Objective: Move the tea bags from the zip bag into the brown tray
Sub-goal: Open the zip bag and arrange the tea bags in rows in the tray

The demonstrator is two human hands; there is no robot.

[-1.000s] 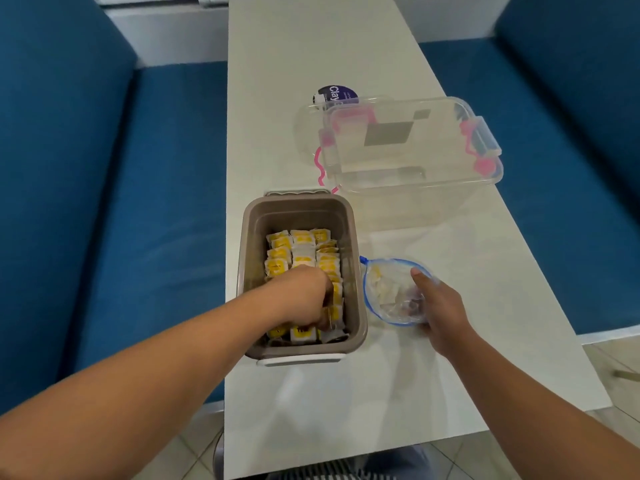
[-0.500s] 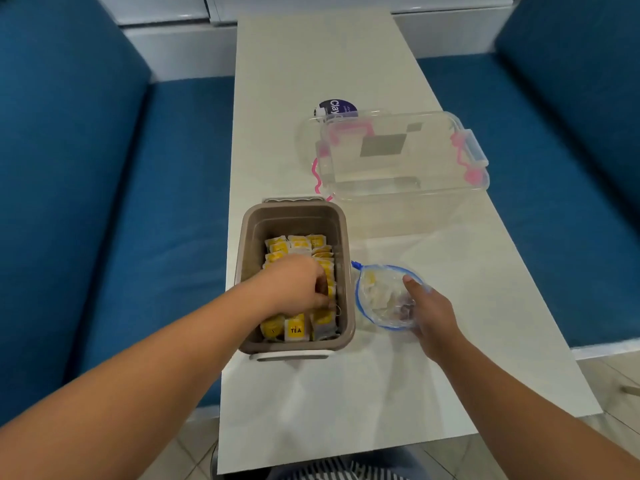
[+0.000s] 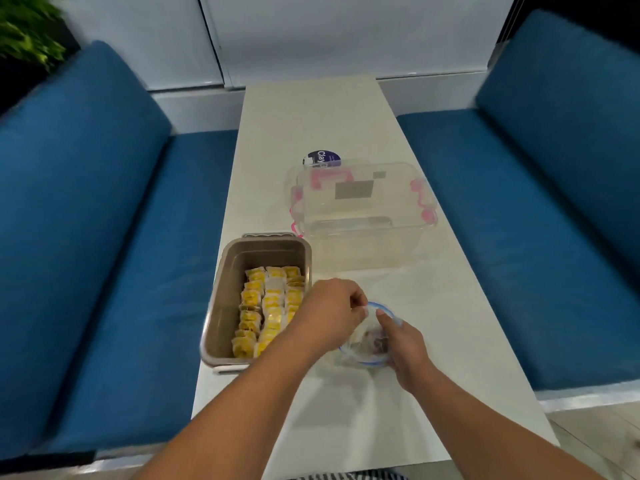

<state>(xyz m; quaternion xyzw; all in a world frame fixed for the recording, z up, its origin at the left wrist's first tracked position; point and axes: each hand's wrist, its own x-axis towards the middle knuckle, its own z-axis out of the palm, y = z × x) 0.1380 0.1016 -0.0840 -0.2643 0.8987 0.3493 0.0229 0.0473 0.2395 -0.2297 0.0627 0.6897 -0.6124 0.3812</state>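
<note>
The right hand [image 3: 406,345] grips the zip bag [image 3: 364,346] at its rim, keeping the mouth open for the left hand [image 3: 329,315], curled there (pinch contents unclear); left of it, the brown tray [image 3: 221,289] holds tea bags [image 3: 270,306].

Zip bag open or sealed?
Open. Zip bag gapes, blue rim forming a ring; right hand holds its side, left hand at its mouth.

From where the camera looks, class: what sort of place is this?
Probably a booth-style dining nook: blue cushioned benches flank a long pale table, ending at a white panelled wall.
</note>
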